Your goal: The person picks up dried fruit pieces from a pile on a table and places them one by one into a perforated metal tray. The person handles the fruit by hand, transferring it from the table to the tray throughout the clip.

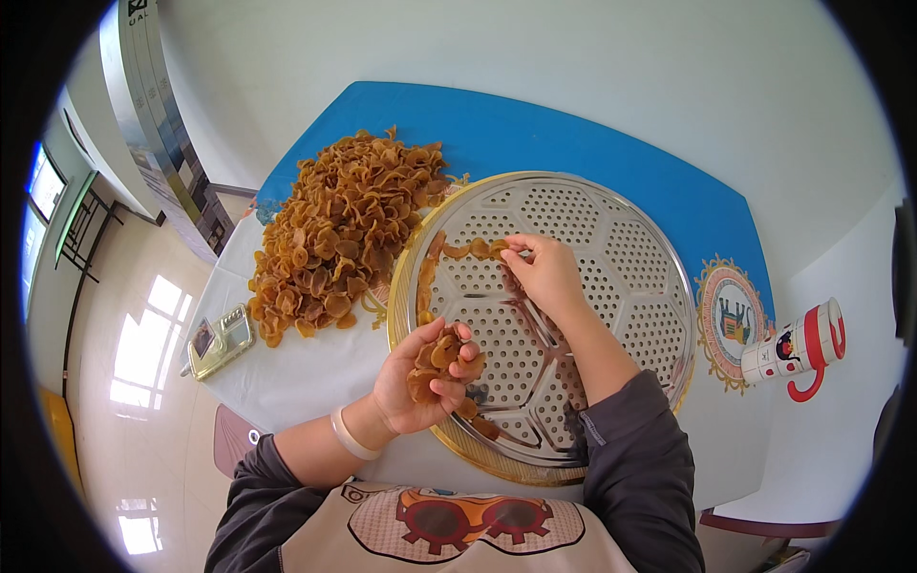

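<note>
My left hand (430,379), palm up over the near left rim of a round perforated metal tray (501,351), holds several brown dried slices (437,358). Above the tray's upper left part, my right hand (544,272) pinches a slice (497,248) between thumb and fingertips, at the right end of a short row of slices (458,251). More slices (425,283) line the tray's left edge, and a few (485,427) lie by its near left rim, partly behind my left hand. A large heap of the same slices (351,222) rests on the table left of the tray.
The tray sits on a yellowish round base (458,448) on a table with a blue and white cover (501,122). A phone in a clear case (222,342) lies at the left edge. A white and red tumbler with a handle (791,349) is at the right edge.
</note>
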`<state>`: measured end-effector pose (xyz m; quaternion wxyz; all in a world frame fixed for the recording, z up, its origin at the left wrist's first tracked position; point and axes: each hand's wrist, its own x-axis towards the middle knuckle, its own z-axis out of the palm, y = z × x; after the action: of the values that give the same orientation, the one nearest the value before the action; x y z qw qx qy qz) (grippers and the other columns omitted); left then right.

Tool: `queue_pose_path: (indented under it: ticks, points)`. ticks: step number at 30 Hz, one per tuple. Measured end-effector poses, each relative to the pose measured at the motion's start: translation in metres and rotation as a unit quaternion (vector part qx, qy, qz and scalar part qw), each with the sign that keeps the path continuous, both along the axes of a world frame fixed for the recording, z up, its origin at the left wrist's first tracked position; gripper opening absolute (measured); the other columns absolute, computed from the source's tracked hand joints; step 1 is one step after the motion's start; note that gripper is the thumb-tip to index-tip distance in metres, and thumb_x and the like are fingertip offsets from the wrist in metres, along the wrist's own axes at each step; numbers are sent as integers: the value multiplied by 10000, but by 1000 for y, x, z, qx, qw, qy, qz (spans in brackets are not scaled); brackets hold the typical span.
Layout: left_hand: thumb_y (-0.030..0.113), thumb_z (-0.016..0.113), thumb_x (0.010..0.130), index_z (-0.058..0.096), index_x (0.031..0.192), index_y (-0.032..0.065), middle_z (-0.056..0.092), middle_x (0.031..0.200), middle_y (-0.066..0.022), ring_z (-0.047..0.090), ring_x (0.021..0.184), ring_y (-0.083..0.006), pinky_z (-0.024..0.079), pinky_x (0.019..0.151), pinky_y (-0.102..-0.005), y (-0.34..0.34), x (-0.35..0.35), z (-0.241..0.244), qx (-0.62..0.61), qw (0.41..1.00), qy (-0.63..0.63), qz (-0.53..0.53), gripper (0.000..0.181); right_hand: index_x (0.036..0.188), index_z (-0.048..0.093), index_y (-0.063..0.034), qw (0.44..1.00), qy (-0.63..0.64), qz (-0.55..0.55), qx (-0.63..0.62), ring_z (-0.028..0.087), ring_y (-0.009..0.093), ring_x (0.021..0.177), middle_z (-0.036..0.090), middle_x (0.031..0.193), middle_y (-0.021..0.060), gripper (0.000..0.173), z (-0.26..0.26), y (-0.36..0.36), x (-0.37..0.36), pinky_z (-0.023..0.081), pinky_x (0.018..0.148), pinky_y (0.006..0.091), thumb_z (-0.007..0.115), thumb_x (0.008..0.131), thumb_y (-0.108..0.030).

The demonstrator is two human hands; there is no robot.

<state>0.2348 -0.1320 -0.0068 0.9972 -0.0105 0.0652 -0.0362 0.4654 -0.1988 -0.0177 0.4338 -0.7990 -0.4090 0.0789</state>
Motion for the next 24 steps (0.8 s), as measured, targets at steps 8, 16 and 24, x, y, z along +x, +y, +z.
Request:
queue_pose_path:
  ticks: [8,16,24]
  points:
    - [362,413,1034,583,1042,59,508,931,-56,468,768,-128,482,630,-217,-2,5,8,14,999,38,23,347,1162,697,-67,998,53,42,15,606,92,690,711,888,57,306,38,-13,-1,496,628,265,684,904,-231]
    - [354,432,1027,605,1061,63,610,1126,-102,600,974,-192,533,874,-297,-1,1,2,-34,998,26,53,341,1112,660,-16,902,232,348,-109,651,118,842,700,1010,68,275,91,-48,-30,536,762,276,707,858,-109]
    - [310,434,1033,597,1064,20,609,1242,-131,575,1196,-233,487,1047,-337,-3,-1,6,-34,994,1,102,334,974,647,-9,896,258,348,-96,649,109,858,701,940,51,145,76,-40,-32,528,759,263,706,845,-41]
